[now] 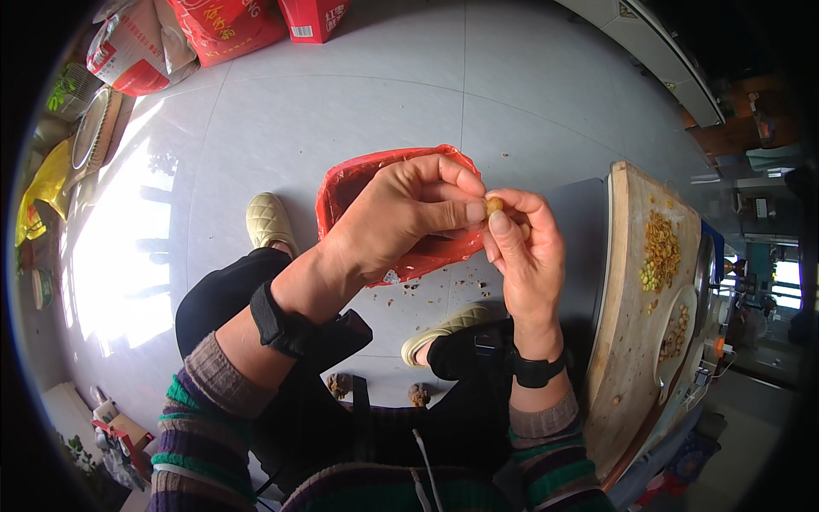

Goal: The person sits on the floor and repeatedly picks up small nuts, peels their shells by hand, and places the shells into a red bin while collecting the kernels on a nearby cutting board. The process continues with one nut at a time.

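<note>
Between the fingertips of both hands is a small round yellow-brown nut or fruit (494, 205). My left hand (409, 208) pinches it from the left with thumb and forefinger. From the right, my right hand (526, 249) grips it too, and another pale brown round piece (525, 231) shows by its curled fingers. Both hands are above the right side of a bin lined with a red plastic bag (329, 182). The bin's inside is dark and partly hidden by my left hand and forearm.
At the right stands a wooden board (617, 269) bearing a pile of yellow-brown pieces (662, 246), green pieces (648, 276) and a plate of round nuts (675, 336). Brown crumbs (413, 288) lie on the floor near my shoes. Bags (227, 29) stand at the upper left.
</note>
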